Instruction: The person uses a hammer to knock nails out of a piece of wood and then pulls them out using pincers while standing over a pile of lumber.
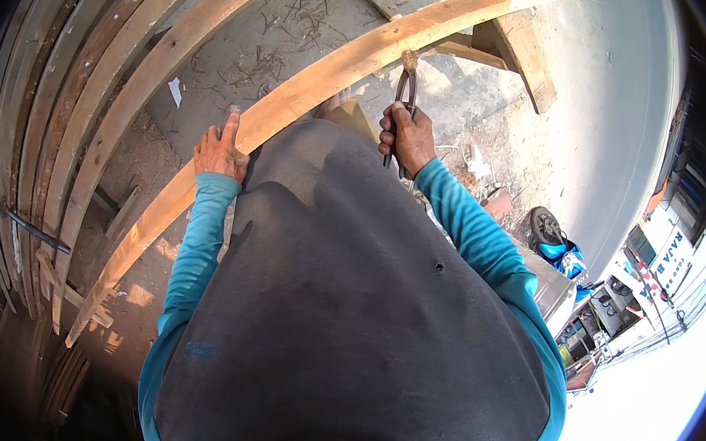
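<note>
Because the curved-looking plank [332,72], crossing from lower left to top right, is probably stiff and weighty, its edges are best grasped; the left hand [221,153] is laid on it, partly spread, while pincers [410,62] are clasped in the right hand [409,136].

This looks like an open-air woodworking spot beside a road. The long plank [297,94] is the landmark: left of it, many curved-looking boards [117,128] lie side by side, and a thick beam [528,58] sits by its upper right end. Just below that end are pincers [410,61], gripped in the right hand [411,137]. Left of the plank's upper half, thin brown bits [304,6], nails or splinters, litter the bare grey floor [237,5]. Far right of the plank stretches a smooth grey roadway [620,93]; lower right of it stand a motorbike [554,242], a shop-like front [609,314] with a lettered sign [670,257], and overhead wires [669,334] against bright sky.
</note>
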### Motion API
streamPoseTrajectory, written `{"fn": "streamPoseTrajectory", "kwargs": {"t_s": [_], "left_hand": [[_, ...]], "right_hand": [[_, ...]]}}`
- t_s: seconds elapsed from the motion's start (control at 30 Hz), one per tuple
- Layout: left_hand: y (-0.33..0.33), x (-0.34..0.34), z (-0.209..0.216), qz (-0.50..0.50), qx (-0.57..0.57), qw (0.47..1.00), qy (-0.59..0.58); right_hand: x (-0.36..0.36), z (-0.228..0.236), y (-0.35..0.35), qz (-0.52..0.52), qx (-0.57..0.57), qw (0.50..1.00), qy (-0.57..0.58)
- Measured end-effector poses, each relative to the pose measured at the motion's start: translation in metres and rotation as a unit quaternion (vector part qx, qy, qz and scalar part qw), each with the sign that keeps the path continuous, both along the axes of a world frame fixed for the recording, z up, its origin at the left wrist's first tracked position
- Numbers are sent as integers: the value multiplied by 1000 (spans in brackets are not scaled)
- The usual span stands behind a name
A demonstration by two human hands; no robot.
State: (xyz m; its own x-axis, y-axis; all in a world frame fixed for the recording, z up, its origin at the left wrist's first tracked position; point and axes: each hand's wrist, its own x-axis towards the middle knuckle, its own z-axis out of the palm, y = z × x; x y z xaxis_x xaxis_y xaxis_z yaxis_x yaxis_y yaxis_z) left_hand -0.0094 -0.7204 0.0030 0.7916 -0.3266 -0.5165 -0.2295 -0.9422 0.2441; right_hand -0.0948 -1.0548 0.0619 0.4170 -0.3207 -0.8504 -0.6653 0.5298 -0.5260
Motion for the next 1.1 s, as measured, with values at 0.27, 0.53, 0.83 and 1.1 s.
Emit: {"fn": "streamPoseTrajectory", "kwargs": {"t_s": [0.27, 0.53, 0.83, 1.1], "left_hand": [[3, 77, 0, -45, -56, 961, 268], [-135, 96, 24, -58, -145, 973, 170], [-174, 99, -35, -90, -211, 960, 160], [-89, 80, -6, -74, -119, 984, 111]], "right_hand": [[3, -12, 43, -36, -76, 992, -95], [-21, -3, -33, -49, -41, 996, -62], [-2, 2, -80, -25, -63, 995, -79], [5, 20, -119, 137, -60, 988, -44]]}}
